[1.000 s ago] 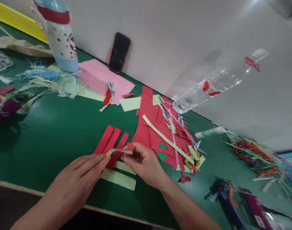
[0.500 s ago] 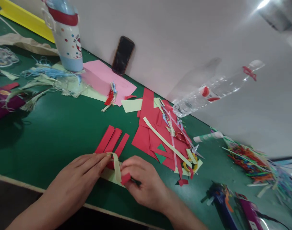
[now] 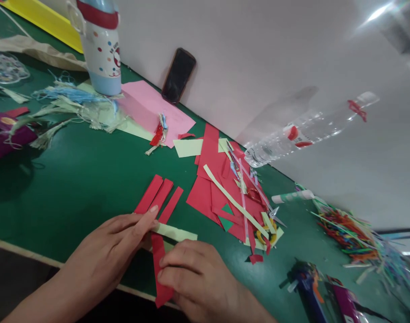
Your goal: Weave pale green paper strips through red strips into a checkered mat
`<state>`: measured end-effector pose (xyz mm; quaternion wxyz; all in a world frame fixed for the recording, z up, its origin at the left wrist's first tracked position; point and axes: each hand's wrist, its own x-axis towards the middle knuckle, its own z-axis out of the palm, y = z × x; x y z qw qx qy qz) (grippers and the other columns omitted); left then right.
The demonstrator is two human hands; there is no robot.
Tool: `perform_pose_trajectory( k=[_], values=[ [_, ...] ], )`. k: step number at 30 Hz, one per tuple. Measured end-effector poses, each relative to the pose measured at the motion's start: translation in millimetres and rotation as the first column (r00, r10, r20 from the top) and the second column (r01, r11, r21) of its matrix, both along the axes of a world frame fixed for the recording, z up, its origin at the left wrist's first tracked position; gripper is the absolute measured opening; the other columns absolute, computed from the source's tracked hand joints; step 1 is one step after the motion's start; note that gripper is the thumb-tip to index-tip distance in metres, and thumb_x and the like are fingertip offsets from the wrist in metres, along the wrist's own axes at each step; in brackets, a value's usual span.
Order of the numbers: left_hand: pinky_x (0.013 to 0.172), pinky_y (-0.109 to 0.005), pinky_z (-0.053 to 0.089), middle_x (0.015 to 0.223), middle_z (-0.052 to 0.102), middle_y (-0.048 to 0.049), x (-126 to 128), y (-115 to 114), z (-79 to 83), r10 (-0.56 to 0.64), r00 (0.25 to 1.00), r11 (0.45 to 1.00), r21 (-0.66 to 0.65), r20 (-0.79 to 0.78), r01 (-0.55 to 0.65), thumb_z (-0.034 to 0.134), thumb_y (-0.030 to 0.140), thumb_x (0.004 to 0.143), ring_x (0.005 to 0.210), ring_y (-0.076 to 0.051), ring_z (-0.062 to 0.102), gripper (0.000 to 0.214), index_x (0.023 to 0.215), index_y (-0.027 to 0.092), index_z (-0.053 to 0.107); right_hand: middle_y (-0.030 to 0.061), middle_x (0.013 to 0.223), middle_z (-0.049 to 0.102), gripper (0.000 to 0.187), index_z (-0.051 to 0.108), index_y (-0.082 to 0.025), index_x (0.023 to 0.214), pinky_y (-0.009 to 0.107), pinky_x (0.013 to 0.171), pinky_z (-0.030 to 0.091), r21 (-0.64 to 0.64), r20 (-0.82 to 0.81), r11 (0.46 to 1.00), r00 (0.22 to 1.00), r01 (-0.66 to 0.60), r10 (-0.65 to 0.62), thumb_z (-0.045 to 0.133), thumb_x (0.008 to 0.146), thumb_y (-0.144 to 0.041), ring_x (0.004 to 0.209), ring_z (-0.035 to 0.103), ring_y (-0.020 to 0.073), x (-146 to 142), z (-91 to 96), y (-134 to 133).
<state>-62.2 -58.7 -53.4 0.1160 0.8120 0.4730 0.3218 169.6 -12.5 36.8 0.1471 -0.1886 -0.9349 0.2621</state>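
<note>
My left hand [image 3: 124,237] presses on a small lattice of paper strips near the table's front edge, its fingers close together. Several red paper strips [image 3: 162,195] stick out beyond its fingertips. A pale green paper strip [image 3: 178,231] lies across them, one end under my left fingers. My right hand [image 3: 201,276] is closed, pinching a red paper strip [image 3: 158,255] that bends down toward me over the edge. Part of another pale strip shows between the hands; the lattice's left part is hidden under my left hand.
Red paper sheets [image 3: 200,197] lie ahead to the right, with scissors [image 3: 274,214] and loose strips on them. A plastic bottle [image 3: 302,130], a phone [image 3: 178,75] and a drinking bottle [image 3: 102,54] stand by the wall. A blue tool [image 3: 306,282] lies at the right.
The pale strip, curled up between my hands before, now lies flat to the right. My right hand has moved down toward me, drawing the red strip with it.
</note>
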Motion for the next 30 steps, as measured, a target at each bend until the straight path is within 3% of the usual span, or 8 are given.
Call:
perform_pose_trajectory(
  k=[5, 9, 13, 17, 22, 26, 30],
  values=[
    [0.094, -0.035, 0.056, 0.122, 0.071, -0.0065, 1, -1, 0.3, 0.024, 1.0, 1.0, -0.017, -0.019, -0.024, 0.041, 0.009, 0.095, 0.116, -0.02, 0.063, 0.064, 0.155, 0.02, 0.022, 0.0041, 0.099, 0.073, 0.015, 0.062, -0.021, 0.1, 0.028, 0.079, 0.055, -0.012, -0.021, 0.999, 0.999, 0.039, -0.039, 0.052, 0.093, -0.013, 0.083, 0.067, 0.0153, -2, 4.9, 2],
    [0.092, -0.034, 0.057, 0.122, 0.071, -0.0048, 2, -2, -2.4, 0.035, 0.999, 0.998, -0.041, -0.041, -0.037, 0.041, 0.013, 0.097, 0.115, -0.02, 0.064, 0.064, 0.156, 0.023, 0.02, 0.0037, 0.095, 0.074, 0.01, 0.063, -0.022, 0.095, 0.027, 0.081, 0.055, -0.151, -0.127, 0.979, 0.979, 0.14, -0.16, 0.058, 0.092, -0.014, 0.086, 0.069, 0.0155, -6, 1.6, 15],
    [0.094, -0.034, 0.055, 0.128, 0.068, -0.0076, 1, -2, -1.6, 0.043, 0.995, 0.998, -0.04, -0.087, -0.047, 0.041, 0.011, 0.095, 0.116, -0.021, 0.063, 0.067, 0.157, 0.02, 0.017, 0.0027, 0.084, 0.071, 0.009, 0.067, -0.022, 0.088, 0.024, 0.068, 0.053, -0.299, -0.082, 0.9, 0.931, 0.318, -0.356, 0.06, 0.093, -0.022, 0.076, 0.067, 0.0147, -12, -6.9, 33],
    [0.091, -0.037, 0.057, 0.129, 0.067, -0.007, 2, -1, 9.2, 0.044, 0.989, 0.999, 0.012, -0.138, -0.043, 0.038, 0.005, 0.09, 0.11, -0.022, 0.066, 0.069, 0.155, 0.025, 0.026, 0.0025, 0.082, 0.07, 0.01, 0.069, -0.022, 0.089, 0.026, 0.068, 0.052, -0.352, 0.019, 0.825, 0.885, 0.442, -0.466, 0.063, 0.092, -0.028, 0.073, 0.065, 0.0156, -17, -12.9, 46],
    [0.085, -0.035, 0.057, 0.135, 0.063, -0.0034, 0, 2, 18.9, 0.048, 0.974, 0.995, 0.094, -0.22, -0.028, 0.038, -0.001, 0.078, 0.105, -0.022, 0.068, 0.074, 0.143, 0.033, 0.048, 0.0002, 0.074, 0.065, 0.015, 0.067, -0.021, 0.086, 0.025, 0.063, 0.05, -0.44, 0.05, 0.765, 0.864, 0.47, -0.502, 0.061, 0.092, -0.033, 0.068, 0.061, 0.0145, -20, -12.5, 54],
    [0.088, -0.034, 0.056, 0.136, 0.063, -0.0004, -1, 3, 16.0, -0.006, 0.966, 0.995, 0.09, -0.257, 0.03, 0.04, 0.0, 0.072, 0.107, -0.021, 0.067, 0.075, 0.14, 0.03, 0.052, -0.0023, 0.066, 0.059, 0.02, 0.062, -0.02, 0.079, 0.022, 0.056, 0.045, -0.484, 0.04, 0.714, 0.828, 0.505, -0.559, 0.06, 0.091, -0.037, 0.061, 0.056, 0.012, -21, -16.5, 62],
    [0.091, -0.037, 0.055, 0.14, 0.06, 0.0025, -3, 2, 9.0, -0.031, 0.953, 0.997, 0.062, -0.301, 0.052, 0.04, 0.0, 0.069, 0.115, -0.023, 0.064, 0.08, 0.141, 0.032, 0.05, -0.0011, 0.074, 0.063, 0.017, 0.063, -0.021, 0.091, 0.025, 0.063, 0.05, -0.529, 0.028, 0.675, 0.806, 0.514, -0.591, 0.06, 0.09, -0.038, 0.067, 0.061, 0.0134, -17, -28.9, 71]
  ],
)
